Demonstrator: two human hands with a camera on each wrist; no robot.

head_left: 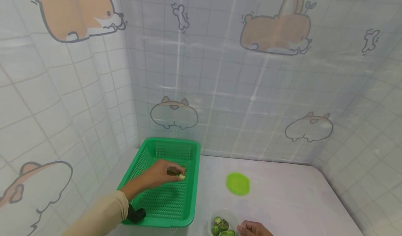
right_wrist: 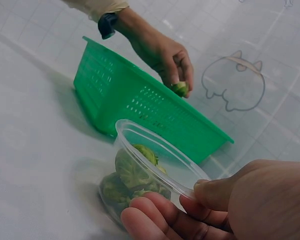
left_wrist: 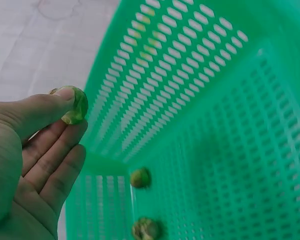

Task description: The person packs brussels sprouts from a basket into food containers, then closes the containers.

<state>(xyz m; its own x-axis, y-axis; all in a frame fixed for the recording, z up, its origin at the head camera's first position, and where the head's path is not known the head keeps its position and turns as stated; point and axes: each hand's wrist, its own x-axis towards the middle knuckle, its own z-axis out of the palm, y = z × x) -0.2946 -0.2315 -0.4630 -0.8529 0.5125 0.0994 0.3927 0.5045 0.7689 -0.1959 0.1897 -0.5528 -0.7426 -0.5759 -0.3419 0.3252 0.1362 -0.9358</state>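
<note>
Over the basket, the left hand pinches a sprout — leafy, yellowish green.

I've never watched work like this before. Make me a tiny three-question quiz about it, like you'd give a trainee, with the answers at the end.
1. True or false: the right hand holds the clear round plastic container by its rim.

2. Multiple choice: what does the left hand pinch?
A) a lime-green shallow plastic dish
B) a small round green vegetable
C) nothing

3. Count: in the left wrist view, how many loose vegetables show inside the green perforated plastic basket?

Key: 1. True. 2. B. 3. Two.
</note>
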